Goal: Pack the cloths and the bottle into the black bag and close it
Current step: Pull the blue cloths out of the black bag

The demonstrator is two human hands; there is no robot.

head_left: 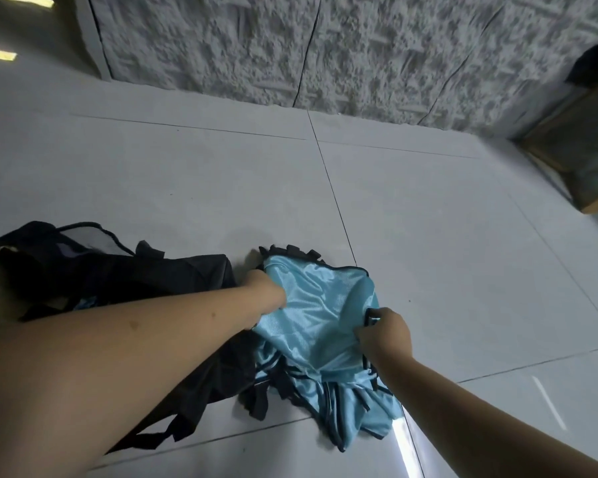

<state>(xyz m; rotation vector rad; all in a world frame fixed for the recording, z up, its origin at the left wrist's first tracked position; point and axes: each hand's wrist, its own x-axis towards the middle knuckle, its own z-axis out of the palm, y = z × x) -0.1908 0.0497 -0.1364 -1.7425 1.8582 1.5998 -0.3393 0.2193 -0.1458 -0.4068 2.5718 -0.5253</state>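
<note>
Left hand (268, 294) and right hand (385, 334) grip shiny blue cloth (320, 305) (black-trimmed, seemingly mesh).

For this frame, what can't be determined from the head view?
- Bottle: not visible anywhere.
- Black bag contents: interior dark, near side covered by the left forearm.
- Left hand fingers: buried in the blue cloth.
- Right hand fingertips: curled under at the cloth's black trim.

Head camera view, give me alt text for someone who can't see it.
Two bare hands, left hand and right hand, grip a shiny light blue cloth on a pale tiled floor, beside an open black bag.
</note>
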